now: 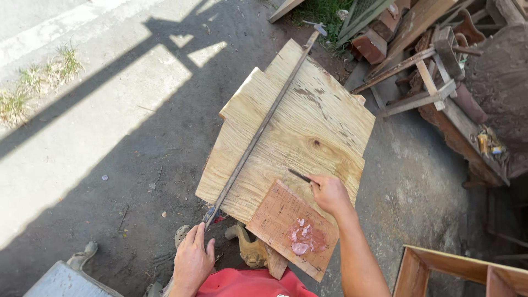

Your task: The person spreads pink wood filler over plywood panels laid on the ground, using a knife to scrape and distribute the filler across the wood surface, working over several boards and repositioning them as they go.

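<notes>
While a broad pale wooden board [297, 129] lies across a low support on the shaded ground, a person's right hand [329, 193] is clenched round a thin dark tool [300, 176], its tip resting on the board's lower right part. Just below that hand, a smaller reddish board [283, 220] sits on top of the pale one, carrying a dab of pinkish putty-like paste [304, 238] near its lower corner. A long metal straightedge [263, 124] runs diagonally across the pale board from its far corner down to its near edge. The left hand [192, 259] is lowered at the near end of that straightedge, fingers curled loosely; whether it actually grips the bar cannot be told from this angle. Part of a red garment [250, 283] shows at the bottom of the view. To the right stand a stack of scrap timber and old wooden furniture parts [434, 66], and an open wooden frame [467, 272] fills the lower right corner. Sunlit concrete pavement [82, 132] with tufts of grass [38, 80] stretches away on the left
</notes>
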### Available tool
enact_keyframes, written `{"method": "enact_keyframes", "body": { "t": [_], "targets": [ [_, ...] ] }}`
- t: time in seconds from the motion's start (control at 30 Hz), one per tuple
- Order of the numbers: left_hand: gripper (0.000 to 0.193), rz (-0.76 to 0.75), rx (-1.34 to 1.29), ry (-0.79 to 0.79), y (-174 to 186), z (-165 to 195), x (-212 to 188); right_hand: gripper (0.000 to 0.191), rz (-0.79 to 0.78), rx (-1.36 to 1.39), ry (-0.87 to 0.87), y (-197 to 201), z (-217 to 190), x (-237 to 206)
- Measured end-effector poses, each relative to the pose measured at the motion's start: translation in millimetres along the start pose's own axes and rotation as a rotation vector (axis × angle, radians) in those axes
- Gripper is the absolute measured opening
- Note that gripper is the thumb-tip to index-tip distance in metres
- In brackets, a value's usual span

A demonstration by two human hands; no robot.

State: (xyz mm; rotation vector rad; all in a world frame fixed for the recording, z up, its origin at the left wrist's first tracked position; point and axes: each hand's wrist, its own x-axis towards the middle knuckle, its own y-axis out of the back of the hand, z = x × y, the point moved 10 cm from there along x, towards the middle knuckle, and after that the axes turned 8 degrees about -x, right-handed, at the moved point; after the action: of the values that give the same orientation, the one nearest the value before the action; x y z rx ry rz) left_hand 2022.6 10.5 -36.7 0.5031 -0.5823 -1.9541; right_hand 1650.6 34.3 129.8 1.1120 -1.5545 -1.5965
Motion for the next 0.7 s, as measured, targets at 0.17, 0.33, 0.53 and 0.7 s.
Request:
{"method": "enact_keyframes", "body": {
  "t": [0.17,0.33,0.53,0.7],
  "targets": [
    [0.059,-0.097,-0.003,0.162,-13.8,-12.6,1.0,0.029,0.045,0.12,-0.279,-21.5,97.5,-94.7],
    [0.054,-0.05,0.054,0.129,-8.8,-0.9,-0.4,0.028,0.106,0.213,-0.391,-32.6,153.1,-161.1],
    [0.053,0.0,0.19,0.112,-12.9,9.6,10.0,0.027,0.249,0.292,-0.4,-28.8,207.3,-208.8],
    [0.033,0.068,0.228,-0.149,-25.0,11.3,-15.0,0.021,0.233,0.363,-0.349,-62.2,231.4,-258.8]
  ]
}}
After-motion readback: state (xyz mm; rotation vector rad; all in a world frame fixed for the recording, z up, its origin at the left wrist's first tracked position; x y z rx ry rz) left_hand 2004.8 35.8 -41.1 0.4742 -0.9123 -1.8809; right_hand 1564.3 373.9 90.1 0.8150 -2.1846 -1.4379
